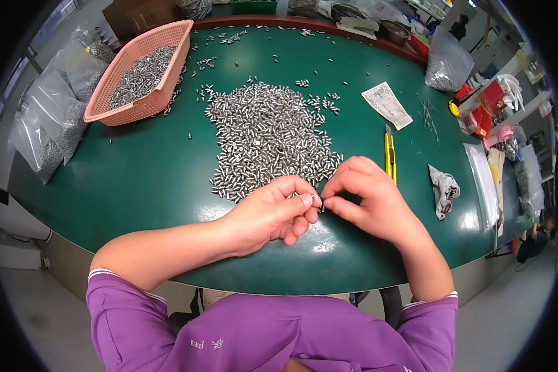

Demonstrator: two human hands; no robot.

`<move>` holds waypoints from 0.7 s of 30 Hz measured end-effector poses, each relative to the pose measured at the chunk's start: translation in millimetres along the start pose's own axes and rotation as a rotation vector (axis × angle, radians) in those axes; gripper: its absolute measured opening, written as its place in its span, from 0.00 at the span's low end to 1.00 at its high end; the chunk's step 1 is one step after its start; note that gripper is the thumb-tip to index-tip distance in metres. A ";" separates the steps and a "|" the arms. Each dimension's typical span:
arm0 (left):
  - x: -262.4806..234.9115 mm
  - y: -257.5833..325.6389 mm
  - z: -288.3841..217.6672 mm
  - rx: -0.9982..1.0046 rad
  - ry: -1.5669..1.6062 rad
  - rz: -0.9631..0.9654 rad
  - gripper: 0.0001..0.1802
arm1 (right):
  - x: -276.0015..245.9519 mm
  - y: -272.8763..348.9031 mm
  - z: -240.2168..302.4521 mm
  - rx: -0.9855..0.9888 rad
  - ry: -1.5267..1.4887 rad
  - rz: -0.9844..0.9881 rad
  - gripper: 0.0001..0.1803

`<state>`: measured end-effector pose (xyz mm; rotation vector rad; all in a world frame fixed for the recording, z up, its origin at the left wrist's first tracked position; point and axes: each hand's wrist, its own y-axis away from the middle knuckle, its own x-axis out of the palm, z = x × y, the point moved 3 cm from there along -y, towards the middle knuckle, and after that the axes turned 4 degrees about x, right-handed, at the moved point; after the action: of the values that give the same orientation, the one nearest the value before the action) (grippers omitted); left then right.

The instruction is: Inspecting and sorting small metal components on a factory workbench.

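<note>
A heap of small silvery metal parts (266,136), short and cylindrical, lies on the green tabletop (161,173). At its near edge my left hand (279,208) is closed, thumb against forefinger, with a small metal part (313,197) at the tips. Its other fingers curl beneath. Just to the right, my right hand (372,197) is closed in a pinch, its fingertips almost meeting the left ones. A tiny dark piece shows between the two hands, too small to name; what the right fingertips grip is mostly hidden.
A pink plastic basket (95,115) of similar parts stands at the far left, beside filled clear bags (59,118). On the right lie a yellow utility knife (390,155), a paper slip (387,105), a crumpled rag (443,191) and thin wires (427,116). Stray parts dot the far side.
</note>
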<state>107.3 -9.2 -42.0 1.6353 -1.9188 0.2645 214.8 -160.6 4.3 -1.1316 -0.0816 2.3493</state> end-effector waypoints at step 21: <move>-0.4 0.7 0.0 -0.006 0.056 -0.002 0.12 | 6.9 1.5 3.4 -0.111 0.293 0.092 0.07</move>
<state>106.7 -8.7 -42.0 1.6092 -1.8745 0.2999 208.1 -158.0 1.2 -1.5518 -0.0563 2.2531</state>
